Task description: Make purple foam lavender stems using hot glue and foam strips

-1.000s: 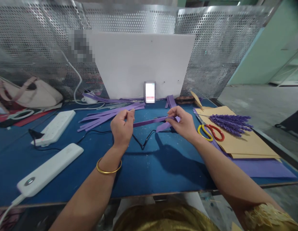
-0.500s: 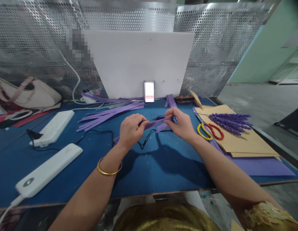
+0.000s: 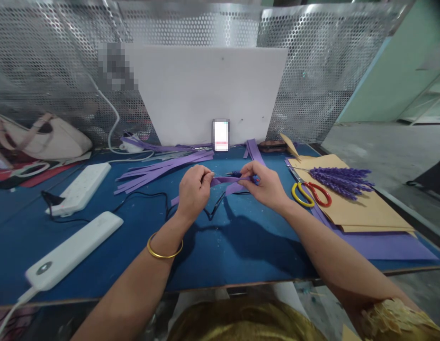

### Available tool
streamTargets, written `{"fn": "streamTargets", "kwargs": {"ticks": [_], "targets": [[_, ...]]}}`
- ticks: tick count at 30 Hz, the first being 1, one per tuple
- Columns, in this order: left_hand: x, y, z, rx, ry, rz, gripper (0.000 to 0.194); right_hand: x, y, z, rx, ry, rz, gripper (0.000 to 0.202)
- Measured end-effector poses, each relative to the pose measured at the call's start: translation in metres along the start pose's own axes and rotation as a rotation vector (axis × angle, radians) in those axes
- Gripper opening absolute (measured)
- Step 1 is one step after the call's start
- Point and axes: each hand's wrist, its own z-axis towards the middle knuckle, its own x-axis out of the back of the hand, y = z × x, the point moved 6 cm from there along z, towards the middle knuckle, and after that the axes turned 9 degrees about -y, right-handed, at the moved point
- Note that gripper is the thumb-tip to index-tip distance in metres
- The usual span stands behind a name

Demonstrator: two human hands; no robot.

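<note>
A narrow purple paper strip [image 3: 227, 179] stretches between my two hands, a little above the blue table. My left hand [image 3: 194, 190], with a gold bangle on its wrist, pinches the strip on the left. One tail of it shows beyond that hand. On the right, my right hand [image 3: 263, 183] pinches the strip between thumb and fingers, and a loose end hangs below. Behind the strip lies a dark blue pen-like tool [image 3: 235, 174], partly hidden by my right hand. A black cable [image 3: 210, 215] runs on the table beneath my hands.
More purple strips [image 3: 163, 170] lie back left. Red and yellow scissors [image 3: 312, 193] and purple lavender stems [image 3: 340, 182] rest right, by brown paper [image 3: 369, 215]. Left are a power strip [image 3: 81, 189] and a white device [image 3: 76, 251]. A phone [image 3: 220, 136] leans on a white board [image 3: 212, 90].
My left hand has tilted more upright and shifted slightly. The strip between my hands now runs more level, and its hanging end has moved a bit to the left.
</note>
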Motion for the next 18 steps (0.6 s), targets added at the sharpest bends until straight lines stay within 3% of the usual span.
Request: {"fn": "streamTargets", "kwargs": {"ticks": [5, 10, 15, 18], "targets": [[0.008, -0.012, 0.003, 0.024, 0.082, -0.001, 0.018, 0.002, 0.006, 0.002, -0.006, -0.01, 0.0, 0.019], [0.021, -0.028, 0.003, 0.136, 0.217, -0.093, 0.024, 0.007, 0.012, 0.006, -0.015, 0.027, 0.017, 0.02], [0.03, -0.016, -0.004, 0.101, 0.337, -0.043, 0.038, 0.01, 0.014, 0.005, -0.023, 0.069, 0.026, 0.018], [0.025, -0.006, -0.003, -0.01, 0.279, -0.051, 0.014, 0.009, 0.014, 0.005, -0.021, 0.079, 0.046, 0.018]]}}
